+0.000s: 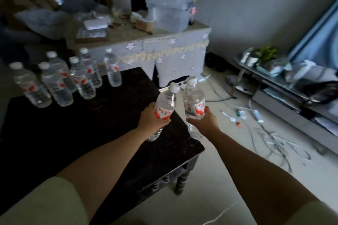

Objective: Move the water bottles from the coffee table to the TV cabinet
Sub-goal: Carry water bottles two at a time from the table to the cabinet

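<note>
Left hand (152, 117) and right hand (204, 121) each grip a water bottle (165, 103), (194, 100) upright, side by side over the coffee table (91, 124) corner. TV cabinet (285, 86) lies right of that corner, nearer the right hand; six bottles (60, 80) stand at the table's far left.

Two bottles held over the table's right corner, six more standing at its far left.

The left hand (151, 118) grips one bottle (165, 105) above the coffee table (91, 124); the right hand (204, 122) grips another bottle (193, 102) just beside it, past the table's edge. The TV cabinet (285, 86) stands to the right, across the floor (228, 160).
</note>
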Tool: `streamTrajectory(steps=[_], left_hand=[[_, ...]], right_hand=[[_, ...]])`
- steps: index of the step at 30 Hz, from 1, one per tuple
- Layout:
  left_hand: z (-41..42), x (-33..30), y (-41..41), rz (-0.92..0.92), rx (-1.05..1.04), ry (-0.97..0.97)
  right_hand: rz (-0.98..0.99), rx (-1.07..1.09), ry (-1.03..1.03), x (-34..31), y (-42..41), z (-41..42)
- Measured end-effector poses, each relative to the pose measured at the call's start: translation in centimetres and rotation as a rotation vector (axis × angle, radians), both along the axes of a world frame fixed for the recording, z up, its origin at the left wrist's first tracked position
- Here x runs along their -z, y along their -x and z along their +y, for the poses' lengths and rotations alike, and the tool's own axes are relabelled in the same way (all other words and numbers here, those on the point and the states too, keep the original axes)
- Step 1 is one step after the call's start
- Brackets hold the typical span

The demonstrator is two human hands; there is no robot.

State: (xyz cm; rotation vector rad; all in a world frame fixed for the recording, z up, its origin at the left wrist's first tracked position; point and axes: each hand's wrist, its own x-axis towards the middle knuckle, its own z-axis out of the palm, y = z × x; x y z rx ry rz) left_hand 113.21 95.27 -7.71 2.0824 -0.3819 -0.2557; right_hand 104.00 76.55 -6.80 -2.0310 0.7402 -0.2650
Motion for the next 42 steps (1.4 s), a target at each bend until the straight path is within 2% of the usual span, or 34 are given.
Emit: streamTrajectory(steps=[12,20,25,32,42], left_hand=[[-12.4,-1.5,4.0,-0.034,0.560,-0.043],[-18.9,-2.4,16.0,0.009,0.998,-0.002],[-21.2,-1.9,25.3,0.070,1.159,0.001],[-24.0,-0.4,35.3,0.074,1.281,-0.032],[-30.3,-0.3,45.4,0.081,1.297,-0.039]], right_hand=[[-0.037,0.653,0.006,-0.8,14.3,-2.9],[-0.013,1.058,0.026,-0.2,28.6,-1.2],[0.038,1.236,0.046,0.1,37.9,0.2],[0.060,1.375,0.066,0.2,48.4,0.0],[0.046,1.366,0.084,0.6,58.5,-5.3]])
